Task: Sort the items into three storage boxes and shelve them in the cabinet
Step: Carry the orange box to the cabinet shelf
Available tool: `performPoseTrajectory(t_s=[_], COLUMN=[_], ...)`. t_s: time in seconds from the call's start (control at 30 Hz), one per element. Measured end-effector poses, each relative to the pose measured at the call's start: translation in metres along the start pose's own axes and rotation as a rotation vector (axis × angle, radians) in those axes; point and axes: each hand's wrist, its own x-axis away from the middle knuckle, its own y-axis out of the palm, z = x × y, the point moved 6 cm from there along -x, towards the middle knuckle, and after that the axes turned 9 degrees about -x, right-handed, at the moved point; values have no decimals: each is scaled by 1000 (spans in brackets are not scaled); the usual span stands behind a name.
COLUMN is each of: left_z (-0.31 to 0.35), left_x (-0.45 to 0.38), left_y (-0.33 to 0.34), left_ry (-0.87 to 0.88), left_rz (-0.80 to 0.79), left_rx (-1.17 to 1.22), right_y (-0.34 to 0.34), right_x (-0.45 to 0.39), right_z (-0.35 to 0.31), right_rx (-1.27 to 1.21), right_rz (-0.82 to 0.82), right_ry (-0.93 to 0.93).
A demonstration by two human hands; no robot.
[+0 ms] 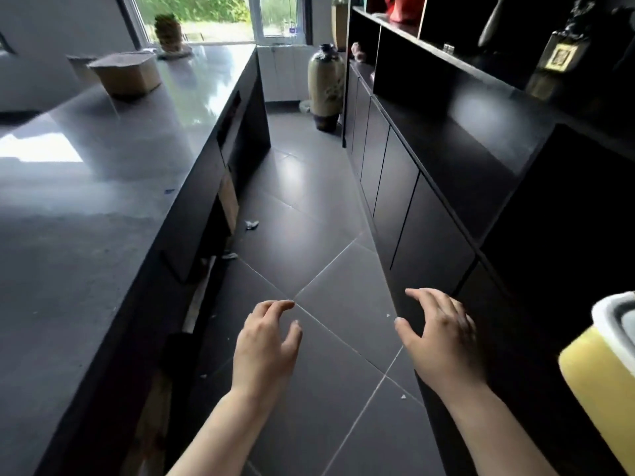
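A yellow storage box (604, 383) with a white rim sits at the far right edge of the view, on the black cabinet (446, 139), and is partly cut off. My left hand (266, 345) hovers over the dark floor tiles with loosely curled fingers and holds nothing. My right hand (441, 334) hangs beside the cabinet's lower doors, fingers spread and relaxed, also holding nothing. It is apart from the yellow box, to its left.
A long dark counter (103, 187) runs along the left with a brown cardboard box (127, 73) and a potted plant (168, 32) at its far end. A tall ceramic vase (324, 87) stands at the aisle's end. Upper cabinet shelves hold ornaments. Paper scraps (251, 225) lie on the floor.
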Motion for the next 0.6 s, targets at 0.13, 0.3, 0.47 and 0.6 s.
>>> performPoseTrajectory(t_s=[0.13, 0.3, 0.47, 0.6], left_z=[-5, -5, 5, 29], left_x=[-49, -121, -215, -301], left_y=[-6, 12, 40, 62], left_ry=[-16, -52, -73, -63], left_rz=[23, 32, 58, 57], left_rx=[20, 53, 43, 33], right_y=[26, 65, 98, 112], right_x=[-39, -117, -211, -305], right_z=[-13, -20, -17, -11], right_rx=[4, -3, -23, -4], right_rz=[-23, -77, -117, -164], right_ry=[-2, -18, -57, -83])
